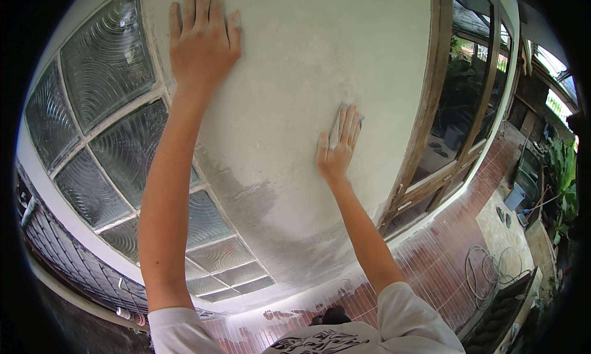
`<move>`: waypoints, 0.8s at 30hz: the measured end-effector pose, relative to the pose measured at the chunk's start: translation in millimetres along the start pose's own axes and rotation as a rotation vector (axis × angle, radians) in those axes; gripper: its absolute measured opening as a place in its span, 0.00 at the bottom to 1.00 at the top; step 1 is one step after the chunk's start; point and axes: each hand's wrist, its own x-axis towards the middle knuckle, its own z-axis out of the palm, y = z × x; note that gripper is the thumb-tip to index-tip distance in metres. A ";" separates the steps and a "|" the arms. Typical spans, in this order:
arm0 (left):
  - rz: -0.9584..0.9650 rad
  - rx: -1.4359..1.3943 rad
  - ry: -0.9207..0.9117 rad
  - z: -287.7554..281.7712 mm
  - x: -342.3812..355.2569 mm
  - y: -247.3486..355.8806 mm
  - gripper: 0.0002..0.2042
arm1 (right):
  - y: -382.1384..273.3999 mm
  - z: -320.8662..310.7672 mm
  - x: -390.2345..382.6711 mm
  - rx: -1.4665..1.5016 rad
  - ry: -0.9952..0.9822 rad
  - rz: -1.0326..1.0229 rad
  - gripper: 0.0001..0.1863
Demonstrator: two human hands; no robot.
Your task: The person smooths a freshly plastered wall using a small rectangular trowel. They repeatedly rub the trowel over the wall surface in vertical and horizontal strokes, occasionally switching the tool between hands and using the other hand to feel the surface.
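My left hand [205,46] lies flat, fingers spread, high on the pale plastered wall [295,58], close beside the glass-block window [108,58]. It holds nothing. Lower and to the right, my right hand [338,154] presses a small pale sheet, which looks like sandpaper [335,134], against the same wall. Its fingers lie together over the sheet, with the thumb apart; a grey-blue edge shows beyond the fingertips. Most of the sheet is hidden under the hand. Below both hands the plaster turns darker and patchy grey.
A wood-framed glass door [425,108] borders the wall on the right. Whitish dust streaks the red tiled floor [431,261]. A coiled hose [492,265], slippers [505,217] and a grey-blue bucket [514,196] lie farther right. Dark metal lattice [68,231] stands at the left.
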 end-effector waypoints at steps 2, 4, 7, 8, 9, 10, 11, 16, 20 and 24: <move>-0.004 -0.009 -0.004 -1.1 -4.6 1.4 0.32 | 3.1 -0.8 -21.8 0.010 -0.004 -0.004 0.36; -0.023 -0.016 -0.015 -1.5 -12.2 3.4 0.32 | 4.3 -1.3 -38.1 0.009 -0.025 0.001 0.36; -0.052 -0.020 0.011 0.5 -28.0 8.6 0.29 | 2.1 -1.3 -47.1 0.014 -0.035 0.003 0.36; -0.050 -0.017 0.047 1.4 -34.0 10.3 0.28 | 0.5 -1.0 -44.5 0.028 -0.024 0.004 0.36; -0.048 -0.013 0.083 2.6 -39.6 12.0 0.27 | -1.6 -0.5 -39.2 0.054 0.003 -0.015 0.36; -0.036 -0.013 0.057 2.6 -46.7 14.0 0.29 | -4.1 -0.1 -31.2 0.032 -0.001 -0.014 0.36; -0.023 -0.010 0.035 0.5 -56.8 16.5 0.30 | -6.2 0.9 -19.1 0.023 0.013 -0.035 0.36; -0.049 -0.063 -0.149 -19.7 -120.2 36.2 0.33 | -22.7 5.8 61.0 -0.021 0.050 -0.133 0.35; -0.083 -0.110 -0.258 -27.9 -176.6 53.7 0.32 | -27.7 8.0 121.8 -0.019 0.074 -0.230 0.34; -0.105 -0.053 -0.300 -32.1 -225.1 71.6 0.32 | -18.6 3.4 137.1 -0.006 0.030 -0.285 0.33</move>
